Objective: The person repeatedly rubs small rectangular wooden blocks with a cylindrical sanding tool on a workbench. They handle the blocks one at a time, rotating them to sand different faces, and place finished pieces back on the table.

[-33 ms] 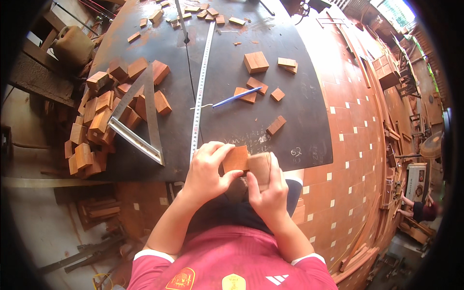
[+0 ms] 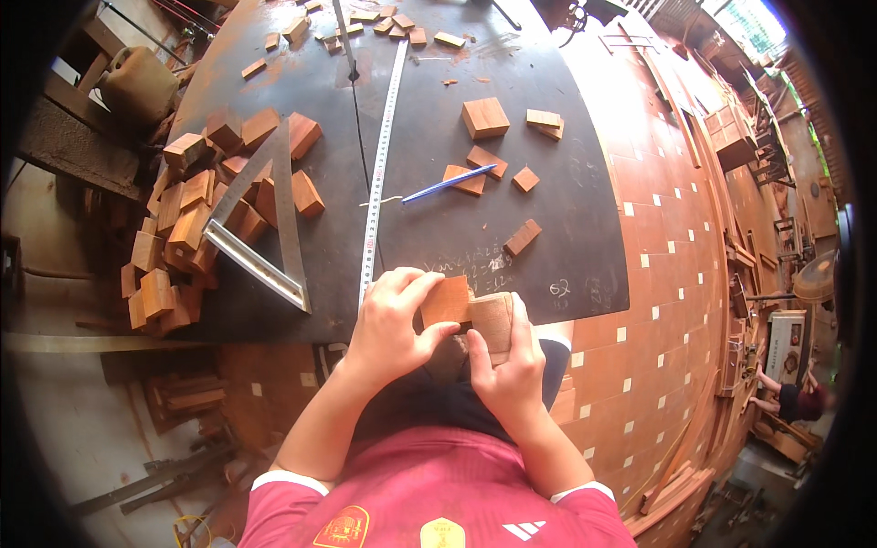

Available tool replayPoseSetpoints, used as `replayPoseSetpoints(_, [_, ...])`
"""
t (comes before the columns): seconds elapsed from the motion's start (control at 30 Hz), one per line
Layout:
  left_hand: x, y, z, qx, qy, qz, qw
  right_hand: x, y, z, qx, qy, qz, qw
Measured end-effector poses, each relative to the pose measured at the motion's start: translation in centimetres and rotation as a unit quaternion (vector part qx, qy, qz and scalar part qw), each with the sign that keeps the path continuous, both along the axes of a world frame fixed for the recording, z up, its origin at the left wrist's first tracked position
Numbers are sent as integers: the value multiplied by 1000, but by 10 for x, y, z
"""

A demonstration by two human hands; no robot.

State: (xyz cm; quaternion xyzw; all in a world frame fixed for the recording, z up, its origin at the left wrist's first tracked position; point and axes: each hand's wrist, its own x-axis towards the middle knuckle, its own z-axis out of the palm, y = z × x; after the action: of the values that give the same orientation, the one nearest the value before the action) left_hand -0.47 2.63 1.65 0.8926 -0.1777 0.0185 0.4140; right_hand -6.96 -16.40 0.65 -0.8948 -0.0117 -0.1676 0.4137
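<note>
My left hand (image 2: pixel 395 320) grips a small reddish-brown wooden block (image 2: pixel 445 301), thumb below and fingers on top. In my right hand (image 2: pixel 510 363) is a tan pad (image 2: pixel 492 325) with a curved face, which looks like folded sandpaper. The pad's left side meets the right edge of the block. Both hands are at the table's near edge, above my lap. Beyond them on the dark table (image 2: pixel 429 233) lie a steel tape measure strip (image 2: pixel 381 169), a blue pen (image 2: pixel 448 184) across loose wooden blocks (image 2: pixel 464 180), and another block (image 2: pixel 523 237).
A heap of wooden blocks (image 2: pixel 193 225) covers the table's left side, with a metal try square (image 2: pixel 258 265) leaning over it. Several offcuts (image 2: pixel 384 26) lie at the far edge. To the right is a tiled floor (image 2: pixel 653 301) with planks; another person (image 2: pixel 797 400) is at the far right.
The pad in my right hand has tipped slightly and shifted a little downward against the block. My left hand and the table's things stay put.
</note>
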Motion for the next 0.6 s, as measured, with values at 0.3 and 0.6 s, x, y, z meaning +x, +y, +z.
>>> replayPoseSetpoints(0.3, [3,-3,2,20,-12,12,1000,30,3,5,-7,16,-6,1000])
replayPoseSetpoints(0.6, [2,-9,3,36,-19,22,999,41,-4,3,1,24,5,1000])
